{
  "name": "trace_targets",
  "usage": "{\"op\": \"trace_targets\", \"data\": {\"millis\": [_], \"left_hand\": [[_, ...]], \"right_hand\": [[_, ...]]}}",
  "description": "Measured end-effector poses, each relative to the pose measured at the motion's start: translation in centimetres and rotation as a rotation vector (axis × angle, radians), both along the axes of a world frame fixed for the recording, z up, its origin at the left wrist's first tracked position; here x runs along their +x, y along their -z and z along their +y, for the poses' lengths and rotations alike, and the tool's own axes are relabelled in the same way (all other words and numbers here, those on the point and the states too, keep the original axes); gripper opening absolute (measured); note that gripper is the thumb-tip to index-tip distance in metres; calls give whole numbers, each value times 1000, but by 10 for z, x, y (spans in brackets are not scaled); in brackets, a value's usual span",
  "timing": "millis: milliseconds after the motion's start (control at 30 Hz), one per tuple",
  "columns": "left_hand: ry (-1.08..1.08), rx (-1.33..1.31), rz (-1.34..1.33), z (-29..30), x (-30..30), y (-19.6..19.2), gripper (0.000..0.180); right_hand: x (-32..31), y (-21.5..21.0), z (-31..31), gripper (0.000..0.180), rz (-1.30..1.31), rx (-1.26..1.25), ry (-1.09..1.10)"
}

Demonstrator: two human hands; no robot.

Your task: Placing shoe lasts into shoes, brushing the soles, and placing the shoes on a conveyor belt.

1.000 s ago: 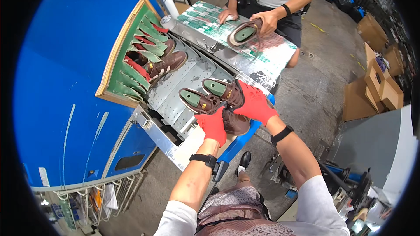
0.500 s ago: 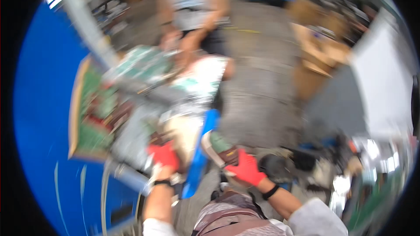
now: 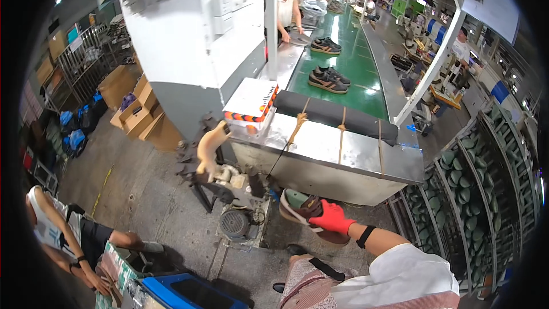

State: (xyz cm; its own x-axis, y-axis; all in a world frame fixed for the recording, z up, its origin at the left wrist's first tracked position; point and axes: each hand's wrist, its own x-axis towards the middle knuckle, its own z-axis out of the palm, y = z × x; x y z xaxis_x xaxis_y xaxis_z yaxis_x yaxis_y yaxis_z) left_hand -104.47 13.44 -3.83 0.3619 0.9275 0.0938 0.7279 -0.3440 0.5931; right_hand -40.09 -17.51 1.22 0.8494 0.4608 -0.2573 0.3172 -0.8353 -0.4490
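Note:
My right hand (image 3: pixel 331 218), in a red glove with a black band at the wrist, is closed around a shoe (image 3: pixel 294 198). The shoe has a green inside, a dark reddish-brown upper and a pale sole edge. Beneath the glove a brownish sole (image 3: pixel 336 237) shows; I cannot tell whether it belongs to the same shoe or another. This hand hangs just in front of the metal end of a conveyor. My left hand is out of view.
A green conveyor belt (image 3: pixel 354 94) carries pairs of dark shoes (image 3: pixel 328 80). On its metal end lie a black roll (image 3: pixel 334 115) and a white box (image 3: pixel 250 100). A machine with a motor (image 3: pixel 234 224) stands left. Racks (image 3: pixel 474 194) rise right; a co-worker (image 3: pixel 63 234) sits lower left.
My view has swung right, from the bench and seated co-worker to the conveyor. My left hand has left the picture. The right still grips the shoe.

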Motion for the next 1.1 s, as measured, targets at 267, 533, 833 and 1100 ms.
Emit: {"op": "trace_targets", "data": {"millis": [267, 533, 833, 1100], "left_hand": [[-464, -519, -667, -130, 265, -60, 31], [-256, -714, -816, -203, 474, -56, 39], [-120, -1154, -1076, -239, 652, -58, 34], [-238, -1149, -1497, -189, 711, -107, 55]], "right_hand": [[205, 4, -54, 70, -28, 219, 132], [356, 54, -46, 74, 139, 317, -143], [230, -16, -10, 96, 746, 776, -448], [210, -90, 115, 102, 373, 840, -650]]}}
